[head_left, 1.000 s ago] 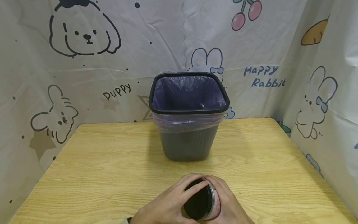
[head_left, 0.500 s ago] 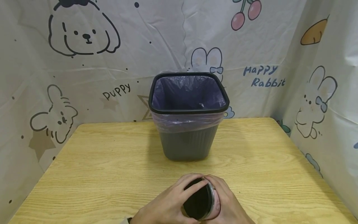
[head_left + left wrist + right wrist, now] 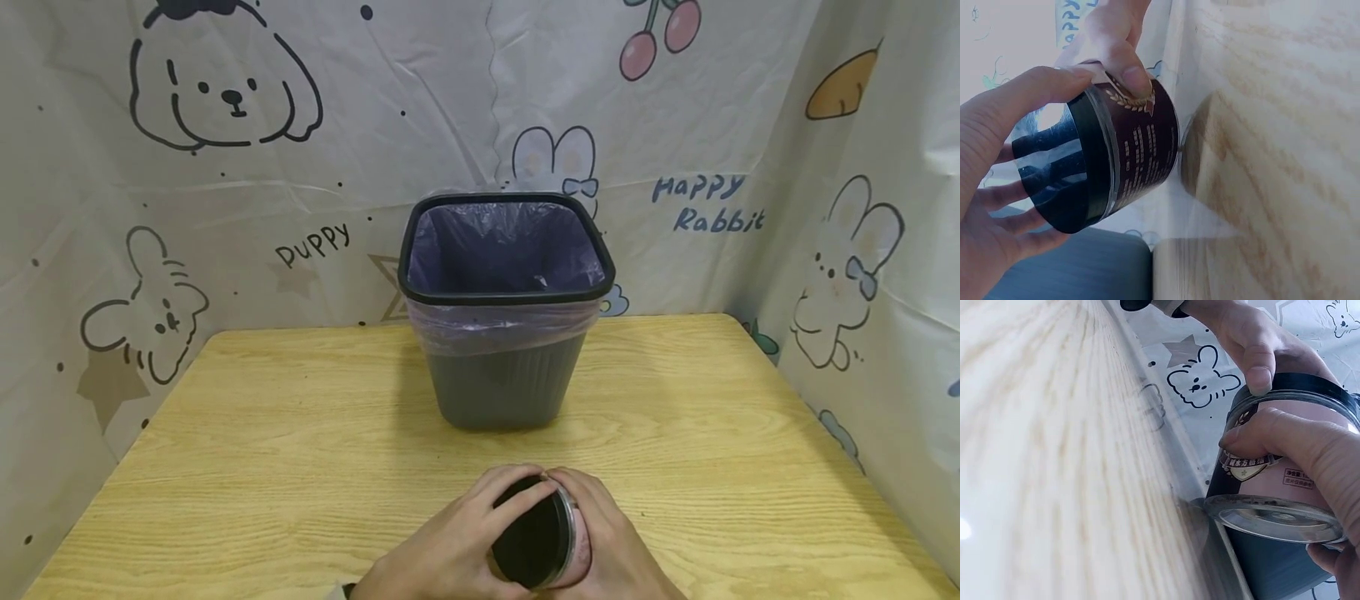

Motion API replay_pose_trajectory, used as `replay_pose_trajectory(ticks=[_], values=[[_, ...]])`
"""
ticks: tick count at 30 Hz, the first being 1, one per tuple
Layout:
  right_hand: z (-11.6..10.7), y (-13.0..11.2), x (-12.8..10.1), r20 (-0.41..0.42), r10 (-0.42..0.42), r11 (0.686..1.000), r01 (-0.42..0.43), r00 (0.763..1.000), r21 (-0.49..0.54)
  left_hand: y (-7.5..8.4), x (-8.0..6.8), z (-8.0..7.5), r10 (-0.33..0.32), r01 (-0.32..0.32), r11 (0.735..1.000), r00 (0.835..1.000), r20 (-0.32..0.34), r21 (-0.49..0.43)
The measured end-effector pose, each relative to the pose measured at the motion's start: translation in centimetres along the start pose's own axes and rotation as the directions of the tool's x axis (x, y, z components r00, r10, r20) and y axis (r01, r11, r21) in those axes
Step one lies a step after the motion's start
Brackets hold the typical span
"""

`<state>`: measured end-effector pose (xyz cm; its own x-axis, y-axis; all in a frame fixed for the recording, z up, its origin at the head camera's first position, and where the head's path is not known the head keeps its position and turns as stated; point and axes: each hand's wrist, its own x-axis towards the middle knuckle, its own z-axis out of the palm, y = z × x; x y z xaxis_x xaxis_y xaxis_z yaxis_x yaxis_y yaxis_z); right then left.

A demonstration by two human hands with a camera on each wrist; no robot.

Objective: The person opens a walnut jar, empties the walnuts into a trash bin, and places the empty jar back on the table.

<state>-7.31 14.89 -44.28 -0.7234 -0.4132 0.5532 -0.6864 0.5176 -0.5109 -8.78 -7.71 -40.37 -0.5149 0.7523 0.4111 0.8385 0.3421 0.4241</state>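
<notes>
Jar gripped in both hands, lid on, nothing yet in the bin.

Lined bin [image 3: 506,308] standing toward the table's [image 3: 247,433] far edge; at the near edge, jar [image 3: 536,542] tilted sideways, left hand [image 3: 457,550] curled round black lid [image 3: 1063,178], right hand [image 3: 600,542] wrapped round the body; possibly mid-twist, hard to tell.

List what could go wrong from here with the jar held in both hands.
1. The left hand grips the black lid while the right hand holds the jar tilted above the table; if the lid comes free suddenly, anything inside might spill.
2. The jar looks smooth and glossy, so the grip could slip and drop it.
3. The lined bin stands apart, beyond the hands; anything tipped out here would miss it.
</notes>
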Motion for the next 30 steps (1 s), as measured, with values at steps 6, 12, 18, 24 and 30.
replay_pose_trajectory(ticks=[6,12,18,24,30], values=[[-0.35,-0.14,0.25,0.009,-0.032,0.998,0.032,0.999,-0.05,0.09,0.06,0.16,0.046,-0.044,0.997,0.998,-0.032,0.062],[-0.36,0.04,0.41,-0.027,-0.123,0.985,0.118,0.992,-0.129,0.41,0.23,0.4,0.034,-0.03,0.996,0.998,-0.044,0.084],[-0.32,0.02,0.23,-0.023,-0.117,0.981,0.112,0.993,-0.156,0.66,0.11,0.6,-0.054,0.055,0.998,0.998,-0.039,0.02],[-0.31,0.05,0.2,-0.011,-0.081,0.989,0.079,0.997,-0.126,0.49,0.16,0.52,0.004,-0.001,0.996,0.999,-0.036,0.091],[-0.22,0.17,0.08,-0.009,-0.077,0.989,0.075,0.997,-0.124,0.18,0.39,0.02,0.129,-0.127,0.988,0.991,-0.021,0.089]])
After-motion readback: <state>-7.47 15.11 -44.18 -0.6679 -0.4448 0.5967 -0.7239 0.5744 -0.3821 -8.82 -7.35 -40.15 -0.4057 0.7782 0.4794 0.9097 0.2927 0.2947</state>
